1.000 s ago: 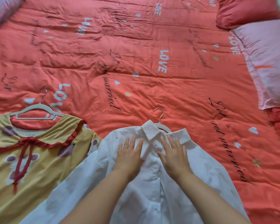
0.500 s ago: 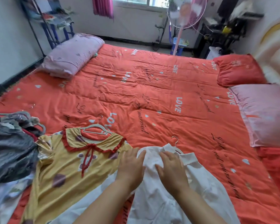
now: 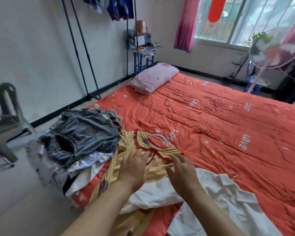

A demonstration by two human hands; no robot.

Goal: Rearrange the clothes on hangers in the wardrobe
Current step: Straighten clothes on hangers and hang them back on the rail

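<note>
A yellow dress (image 3: 126, 169) with a red-trimmed collar lies on the bed on a white hanger (image 3: 160, 139). My left hand (image 3: 133, 167) and my right hand (image 3: 182, 169) rest on its chest just below the collar, fingers spread, holding nothing. To the right lies a white shirt (image 3: 216, 200) on a hanger whose metal hook (image 3: 234, 173) sticks out. A pile of clothes on hangers (image 3: 80, 138), dark grey on top, sits at the bed's left edge. A black clothes rack (image 3: 82, 48) stands by the wall with blue garments (image 3: 121, 7) hanging.
The orange quilt (image 3: 228, 125) covers the bed, with a pink pillow (image 3: 153, 77) at its far corner. A dark chair (image 3: 5, 120) stands on the floor at the left. A standing fan (image 3: 272, 51) and a small cluttered table (image 3: 143, 48) are by the window wall.
Both hands have left the white shirt and moved left onto the yellow dress. My view has swung up and to the left, bringing the rack, chair and window into sight.
</note>
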